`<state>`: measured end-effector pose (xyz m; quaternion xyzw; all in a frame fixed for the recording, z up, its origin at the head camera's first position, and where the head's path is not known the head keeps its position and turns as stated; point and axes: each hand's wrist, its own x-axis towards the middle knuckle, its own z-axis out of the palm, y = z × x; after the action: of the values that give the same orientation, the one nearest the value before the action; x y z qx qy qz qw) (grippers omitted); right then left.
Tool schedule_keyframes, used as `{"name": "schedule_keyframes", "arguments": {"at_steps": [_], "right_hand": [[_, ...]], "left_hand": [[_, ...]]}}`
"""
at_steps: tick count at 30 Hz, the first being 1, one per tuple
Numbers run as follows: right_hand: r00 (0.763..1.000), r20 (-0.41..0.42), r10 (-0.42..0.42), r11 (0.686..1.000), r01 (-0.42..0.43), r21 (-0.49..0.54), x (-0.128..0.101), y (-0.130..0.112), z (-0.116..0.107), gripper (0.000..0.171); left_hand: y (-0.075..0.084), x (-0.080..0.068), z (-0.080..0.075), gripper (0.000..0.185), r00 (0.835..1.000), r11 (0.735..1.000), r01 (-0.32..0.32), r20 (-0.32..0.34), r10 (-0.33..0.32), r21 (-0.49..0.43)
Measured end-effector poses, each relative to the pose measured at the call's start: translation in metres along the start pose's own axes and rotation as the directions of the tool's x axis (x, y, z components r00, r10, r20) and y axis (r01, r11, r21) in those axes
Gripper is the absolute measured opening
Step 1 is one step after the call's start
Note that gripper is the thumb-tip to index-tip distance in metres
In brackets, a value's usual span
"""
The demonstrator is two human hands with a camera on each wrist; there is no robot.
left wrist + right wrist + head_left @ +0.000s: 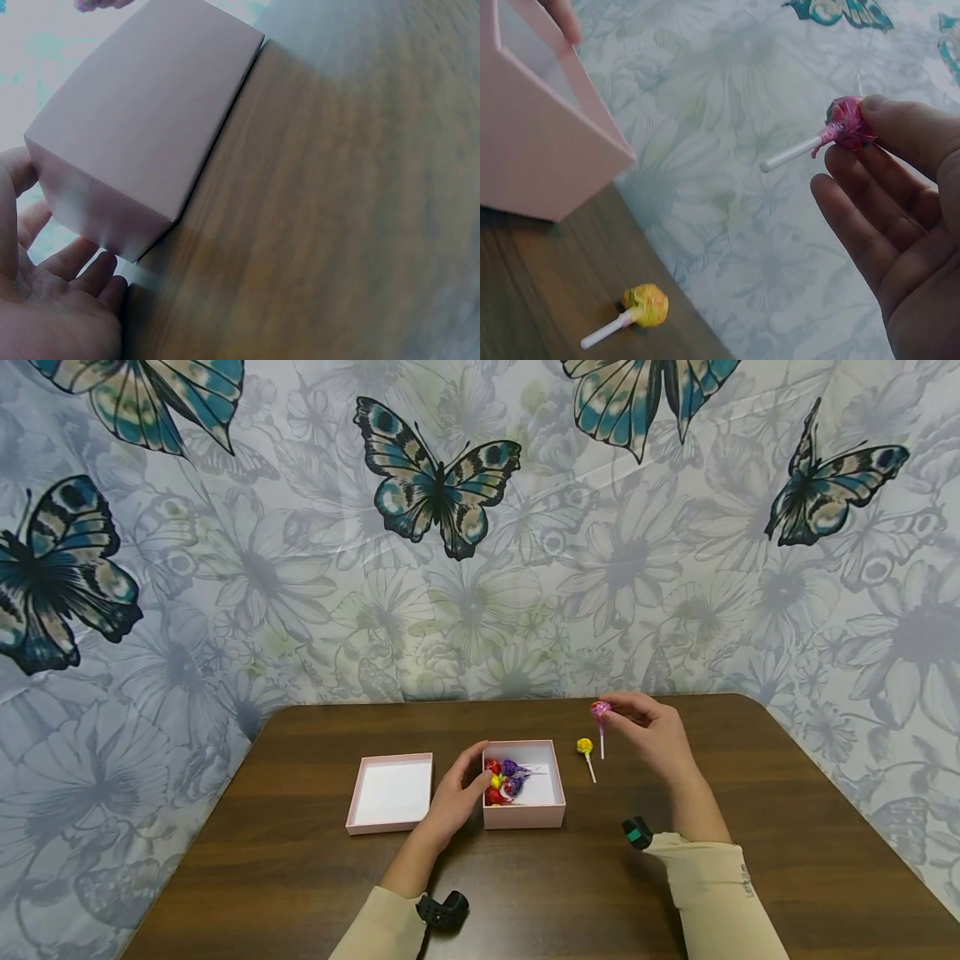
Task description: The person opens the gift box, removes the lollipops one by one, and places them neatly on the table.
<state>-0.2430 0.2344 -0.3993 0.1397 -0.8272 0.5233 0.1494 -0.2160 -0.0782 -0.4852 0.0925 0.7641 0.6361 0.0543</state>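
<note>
My right hand pinches a pink-wrapped lollipop by its head, between thumb and fingers, with the white stick pointing down. In the right wrist view the pink lollipop is held clear above the table. Below it, a yellow lollipop lies on the wood to the right of the open pink box. My left hand holds the box at its left wall, thumb over the rim. Several lollipops in red, purple and yellow wrappers lie in the box's left part, partly hidden by the thumb.
A pink-edged box lid with a white inside lies on the brown table, left of the box. Behind the table's far edge hangs a floral cloth printed with butterflies. Black bands circle both wrists.
</note>
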Motion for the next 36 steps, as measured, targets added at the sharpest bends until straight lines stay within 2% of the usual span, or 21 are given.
{"name": "schedule_keyframes", "arguments": {"at_steps": [2,5,7,13,19,26,29,33,36], "right_hand": [[1.0,-0.012,-0.007,1.0,0.007,0.011,0.0,0.006,-0.001,0.031],[1.0,-0.029,0.001,1.0,-0.001,0.028,0.003,0.027,-0.002,0.031],[0.999,-0.039,0.022,1.0,-0.021,0.022,0.004,0.037,-0.003,0.032],[0.991,-0.045,0.123,0.992,-0.123,0.004,0.003,0.059,-0.003,0.036],[0.976,-0.017,0.217,0.976,-0.218,-0.027,-0.002,0.08,-0.005,0.041],[0.963,0.014,0.268,0.963,-0.268,0.011,-0.007,0.098,-0.003,0.042],[0.961,0.031,0.276,0.96,-0.277,0.036,-0.007,0.103,0.0,0.042],[0.959,0.028,0.282,0.959,-0.281,-0.038,-0.007,0.107,0.003,0.042],[0.956,0.017,0.294,0.949,-0.29,-0.126,-0.007,0.109,0.005,0.041]], "left_hand": [[-0.005,0.001,0.0,0.051,1.0,1.0,-0.009,-0.003,0.009,0.005],[-0.021,0.009,0.001,0.051,1.0,1.0,-0.019,-0.009,0.019,0.011],[-0.022,0.009,0.0,0.051,1.0,1.0,-0.016,-0.005,0.016,0.017],[-0.021,0.009,0.0,0.051,1.0,1.0,-0.019,-0.009,0.019,0.012],[-0.02,0.009,0.001,0.052,1.0,1.0,-0.009,-0.015,0.009,0.001],[0.007,-0.005,0.0,0.052,1.0,1.0,-0.005,0.008,0.005,-0.019],[0.012,-0.008,0.0,0.052,1.0,1.0,-0.014,0.006,0.014,-0.009],[0.01,-0.006,0.0,0.051,1.0,1.0,-0.011,-0.001,0.011,-0.008],[-0.001,0.0,0.001,0.052,1.0,1.0,0.003,-0.01,-0.003,-0.01]]}}
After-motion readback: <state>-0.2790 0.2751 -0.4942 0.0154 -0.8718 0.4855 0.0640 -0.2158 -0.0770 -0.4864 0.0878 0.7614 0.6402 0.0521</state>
